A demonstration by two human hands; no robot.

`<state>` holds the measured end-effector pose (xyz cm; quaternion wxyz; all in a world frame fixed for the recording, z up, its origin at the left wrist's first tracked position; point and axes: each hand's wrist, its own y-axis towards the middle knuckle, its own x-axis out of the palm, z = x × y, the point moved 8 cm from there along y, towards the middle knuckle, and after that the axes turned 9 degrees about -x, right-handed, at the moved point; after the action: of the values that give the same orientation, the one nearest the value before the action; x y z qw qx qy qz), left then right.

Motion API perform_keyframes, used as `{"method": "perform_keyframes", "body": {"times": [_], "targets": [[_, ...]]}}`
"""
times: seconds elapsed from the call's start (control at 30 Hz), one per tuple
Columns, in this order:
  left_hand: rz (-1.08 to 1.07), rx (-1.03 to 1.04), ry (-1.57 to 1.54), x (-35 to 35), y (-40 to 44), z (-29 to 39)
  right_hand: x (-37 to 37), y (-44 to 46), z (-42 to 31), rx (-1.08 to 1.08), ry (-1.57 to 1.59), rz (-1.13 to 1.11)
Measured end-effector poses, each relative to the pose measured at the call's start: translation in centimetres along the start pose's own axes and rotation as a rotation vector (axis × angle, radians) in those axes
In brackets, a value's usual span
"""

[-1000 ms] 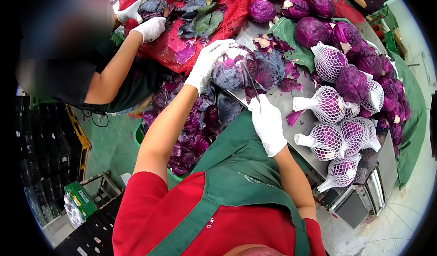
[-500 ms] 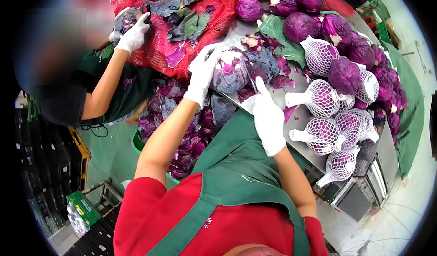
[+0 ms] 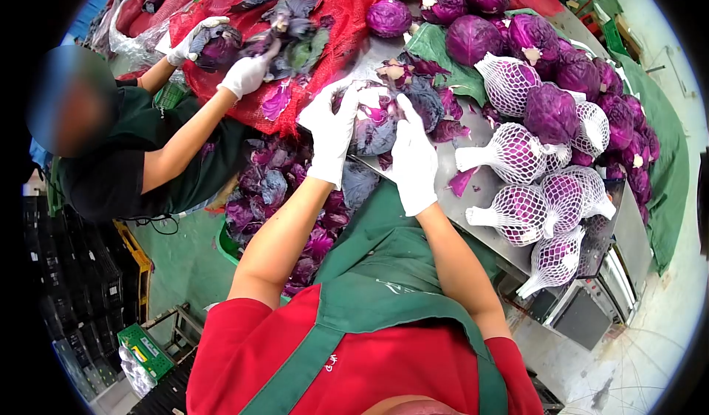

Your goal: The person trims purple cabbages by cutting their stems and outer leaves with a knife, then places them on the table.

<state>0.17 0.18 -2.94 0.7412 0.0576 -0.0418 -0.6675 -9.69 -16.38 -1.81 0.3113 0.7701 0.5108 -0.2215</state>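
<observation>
Just above the frame's centre, the red cabbage (image 3: 374, 136) shows a pale base, bright violet patches and dull blue-grey leaves lower down. The left hand (image 3: 329, 125) grasps its left side; the right hand (image 3: 413, 160) is at its right, grip unclear.

Light: bright, diffuse; source out of view. Highlights: gloss on heaped red cabbages (image 3: 473, 40); left hand (image 3: 331, 131) and right hand (image 3: 413, 160) near-white in gloves. Shade: black crates (image 3: 74, 267), dim. Blur: co-worker's head (image 3: 74, 101), obscured; lifted leaves (image 3: 281, 27), smeared. Distortion: fisheye, black corners.
</observation>
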Motion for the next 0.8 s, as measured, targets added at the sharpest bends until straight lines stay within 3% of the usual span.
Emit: {"method": "perform_keyframes", "body": {"times": [0.07, 0.17, 0.27, 0.4, 0.47, 0.53, 0.6, 0.7, 0.8], "targets": [[-0.017, 0.012, 0.054, -0.6, -0.2, 0.3, 2.8, -0.1, 3.6, 0.455, 1.473, 0.193], [-0.066, -0.239, -0.174, -2.2, -1.0, -0.5, 2.2, 0.8, 13.1, 0.006, 0.662, 0.112], [-0.058, -0.297, -0.254, -3.8, -1.6, -3.1, 1.4, 0.1, 13.2, 0.22, 0.481, -0.042], [-0.085, -0.214, -0.18, -3.5, -1.2, -3.6, -5.4, 0.2, 5.5, 0.189, 0.372, 0.218], [-0.073, -0.126, -0.086, -2.8, -0.9, -3.6, -7.4, 0.4, 1.7, 0.008, 0.367, 0.277], [-0.081, -0.099, 0.073, -1.3, -0.6, -2.1, -4.9, 0.6, -0.4, -0.102, 0.339, -0.047], [-0.127, -0.096, 0.055, 0.1, -0.7, 0.0, -4.3, 1.0, -3.2, -0.31, 0.212, -0.083], [-0.103, 0.072, 0.133, 0.5, -0.7, 0.0, -3.1, 2.0, -4.2, -0.342, -0.094, -0.251], [-0.134, 0.127, 0.191, 0.5, -0.4, 0.1, -2.2, 2.4, -3.3, -0.332, -0.025, -0.303]]}}
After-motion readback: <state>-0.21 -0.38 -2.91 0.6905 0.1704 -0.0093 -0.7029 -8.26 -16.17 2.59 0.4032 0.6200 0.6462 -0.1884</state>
